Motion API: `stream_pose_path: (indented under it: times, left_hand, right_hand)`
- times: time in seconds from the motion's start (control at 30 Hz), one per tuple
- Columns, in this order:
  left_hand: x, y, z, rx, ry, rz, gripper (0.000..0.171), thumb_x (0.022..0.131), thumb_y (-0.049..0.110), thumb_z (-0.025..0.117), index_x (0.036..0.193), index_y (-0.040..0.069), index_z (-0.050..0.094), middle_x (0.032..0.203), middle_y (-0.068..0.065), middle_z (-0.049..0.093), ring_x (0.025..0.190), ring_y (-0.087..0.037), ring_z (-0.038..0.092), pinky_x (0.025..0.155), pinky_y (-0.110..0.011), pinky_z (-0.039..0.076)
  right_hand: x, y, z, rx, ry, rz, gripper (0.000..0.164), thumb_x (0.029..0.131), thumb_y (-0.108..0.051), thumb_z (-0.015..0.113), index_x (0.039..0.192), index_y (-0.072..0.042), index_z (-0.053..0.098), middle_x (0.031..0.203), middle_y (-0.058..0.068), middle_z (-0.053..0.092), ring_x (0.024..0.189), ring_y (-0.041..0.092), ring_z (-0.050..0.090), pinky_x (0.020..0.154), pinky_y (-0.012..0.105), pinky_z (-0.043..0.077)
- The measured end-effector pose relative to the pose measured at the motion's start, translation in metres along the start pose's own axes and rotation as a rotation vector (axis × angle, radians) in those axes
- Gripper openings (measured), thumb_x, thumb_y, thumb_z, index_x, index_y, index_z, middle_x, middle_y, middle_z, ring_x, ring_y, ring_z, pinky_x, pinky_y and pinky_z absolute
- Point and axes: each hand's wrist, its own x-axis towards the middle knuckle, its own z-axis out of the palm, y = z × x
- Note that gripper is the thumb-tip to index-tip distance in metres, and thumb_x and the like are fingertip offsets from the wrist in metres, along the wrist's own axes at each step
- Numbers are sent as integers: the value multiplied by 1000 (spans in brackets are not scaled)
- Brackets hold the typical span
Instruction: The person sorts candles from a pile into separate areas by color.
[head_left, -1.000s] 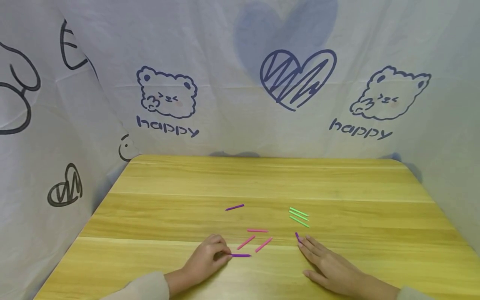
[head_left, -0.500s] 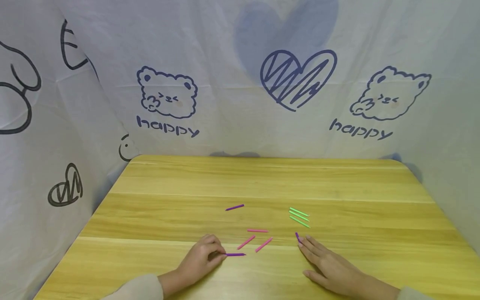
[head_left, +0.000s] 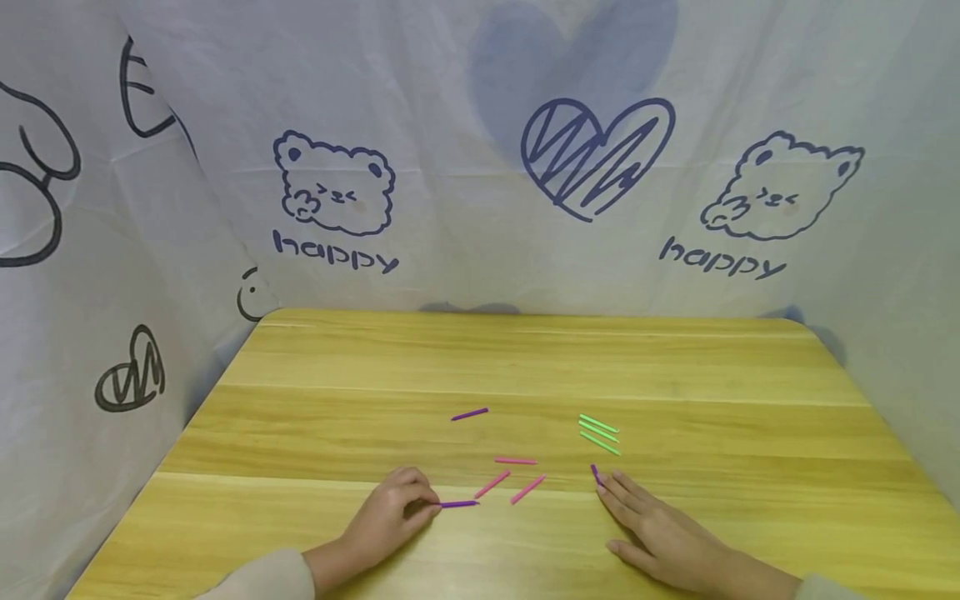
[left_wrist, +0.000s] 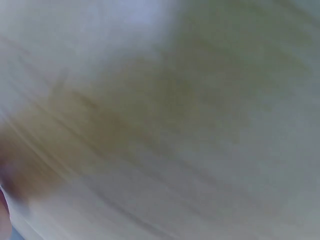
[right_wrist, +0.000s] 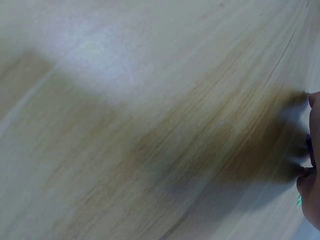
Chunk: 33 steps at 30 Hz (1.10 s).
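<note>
My left hand (head_left: 392,514) pinches one end of a thin purple stick (head_left: 459,504) between thumb and fingers. The stick's pointed tip faces right, low over the wooden table. My right hand (head_left: 654,527) rests on the table with its fingers extended. At its fingertips lies another purple stick (head_left: 596,474), its near end partly hidden by them. Three pink sticks (head_left: 493,484) lie apart between the hands. In the left wrist view only a sliver of the hand (left_wrist: 4,220) shows; in the right wrist view fingers (right_wrist: 309,190) show at the right edge.
Three green sticks (head_left: 598,432) lie side by side beyond my right hand. A third purple stick (head_left: 469,414) lies farther back, left of the middle. White cloth (head_left: 465,208) with drawn hearts and bears hangs behind and beside the table (head_left: 525,358).
My left hand has drawn back to the left and slightly away from me, the purple stick moving along with it. My right hand and the other sticks stay where they were.
</note>
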Motion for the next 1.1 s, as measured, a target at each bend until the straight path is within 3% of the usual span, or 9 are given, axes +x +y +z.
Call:
stream_pose_path:
  times: [0.23, 0.5, 0.8, 1.1]
  left_hand:
    - [0, -4, -4, 6, -2, -14, 9, 72, 4, 75, 75, 10, 69, 81, 7, 60, 76, -7, 55, 69, -16, 52]
    - [6, -9, -4, 15, -18, -65, 4, 76, 10, 73, 74, 8, 70, 80, 6, 60, 77, -7, 54, 68, -17, 52]
    - [15, -13, -2, 14, -29, -99, 4, 78, 10, 72, 76, 7, 70, 81, 4, 61, 77, -8, 54, 68, -18, 51]
    - [21, -14, 2, 35, -13, -118, 6, 73, 6, 75, 76, 9, 71, 79, 5, 60, 75, -6, 52, 66, -18, 50]
  right_hand:
    - [-1, 0, -1, -12, 2, 16, 57, 92, -36, 55, 132, 4, 46, 140, 18, 45, 130, 29, 36, 100, 32, 34]
    - [1, 0, 0, -11, -10, 15, 58, 92, -36, 54, 133, 3, 46, 140, 17, 44, 126, 35, 44, 98, 36, 38]
    - [0, 1, 1, -19, -7, 23, 57, 92, -37, 54, 133, 3, 47, 141, 17, 44, 127, 33, 43, 104, 23, 24]
    - [1, 0, 0, -19, -17, 25, 57, 92, -37, 55, 132, 3, 47, 141, 17, 44, 126, 35, 44, 100, 33, 35]
